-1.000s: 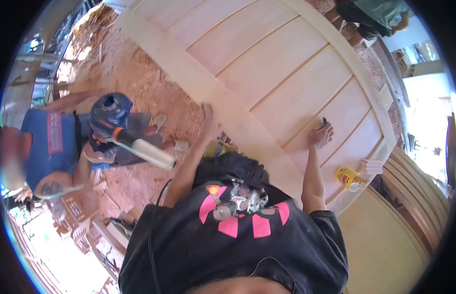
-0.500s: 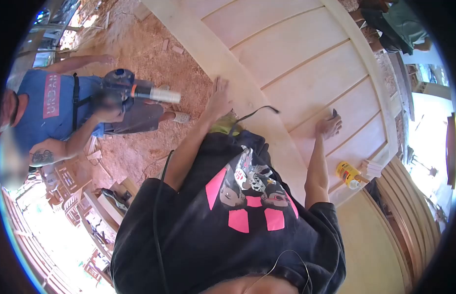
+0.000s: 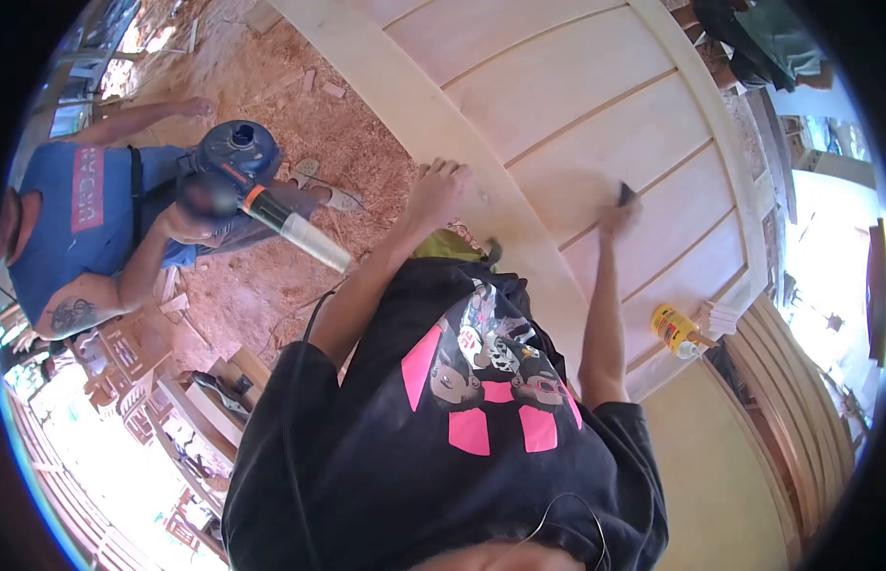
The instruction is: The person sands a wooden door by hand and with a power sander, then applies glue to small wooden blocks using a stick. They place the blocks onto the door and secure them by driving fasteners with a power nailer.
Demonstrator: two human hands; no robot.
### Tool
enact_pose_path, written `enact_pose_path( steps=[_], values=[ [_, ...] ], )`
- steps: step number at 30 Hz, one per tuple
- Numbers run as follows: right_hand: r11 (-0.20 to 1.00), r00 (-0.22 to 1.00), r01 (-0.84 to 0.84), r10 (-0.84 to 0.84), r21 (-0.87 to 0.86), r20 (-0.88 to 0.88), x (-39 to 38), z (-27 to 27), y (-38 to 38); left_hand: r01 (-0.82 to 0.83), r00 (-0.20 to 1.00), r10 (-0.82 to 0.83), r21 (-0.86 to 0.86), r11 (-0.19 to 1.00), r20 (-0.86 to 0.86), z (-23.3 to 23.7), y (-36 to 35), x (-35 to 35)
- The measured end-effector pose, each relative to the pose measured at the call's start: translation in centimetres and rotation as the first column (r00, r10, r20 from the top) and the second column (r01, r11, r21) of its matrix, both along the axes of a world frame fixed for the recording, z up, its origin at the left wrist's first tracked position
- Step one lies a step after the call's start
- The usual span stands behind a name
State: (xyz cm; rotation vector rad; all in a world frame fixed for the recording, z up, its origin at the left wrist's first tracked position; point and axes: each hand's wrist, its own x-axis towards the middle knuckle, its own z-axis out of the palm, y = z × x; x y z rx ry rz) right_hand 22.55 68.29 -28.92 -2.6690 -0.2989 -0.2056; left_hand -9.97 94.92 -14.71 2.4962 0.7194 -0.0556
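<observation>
dark block [image 3: 627, 195] sits gripped in our right hand [image 3: 616, 219], pressed on the pale wooden door [image 3: 595, 95] beneath it; our left hand [image 3: 439, 188], fingers curled, rests empty on the door's rail [image 3: 405, 95].

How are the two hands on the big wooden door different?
The left hand rests bare, fingers curled, on the wide frame rail of the wooden door; the right hand holds a small dark block on an inner panel. The left hand looks sharp, the right hand blurred. Both touch the door.

R hand [image 3: 618, 217] w/ block [image 3: 627, 194] further up panel [image 3: 595, 133]
</observation>
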Motion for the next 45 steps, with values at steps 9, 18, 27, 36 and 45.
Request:
enact_pose_path(
  steps=[9, 18, 27, 36, 45],
  values=[
    [0.841, 0.785, -0.477, 0.539, 0.256, -0.306, -17.4, 14.2, 17.8, -0.078, 0.935, 0.194, -0.363, 0.929, 0.298, -1.7, 0.8, 3.5],
    [0.312, 0.348, -0.936, 0.753, -0.163, -0.559, -22.3, 17.9, 17.8, 0.025, 0.907, 0.195, -0.509, 0.860, 0.374, -5.7, 3.4, 0.3],
    [0.453, 0.405, -0.727, 0.890, 0.516, -0.210, -22.8, 14.8, 15.6, 0.258, 0.841, -0.093, -0.242, 0.935, 0.533, 1.7, 1.6, 3.2],
    [0.462, 0.498, -0.865, 0.841, -0.199, -0.212, -20.5, 13.9, 18.7, 0.462, 0.637, -0.212, -0.147, 0.875, 0.741, 5.2, -0.9, 5.2],
    [0.286, 0.360, -0.929, 0.841, -0.234, -0.404, -20.8, 13.5, 26.1, 0.652, 0.512, -0.516, 0.081, 0.754, 0.687, 10.1, -5.4, 5.7]
  ],
)
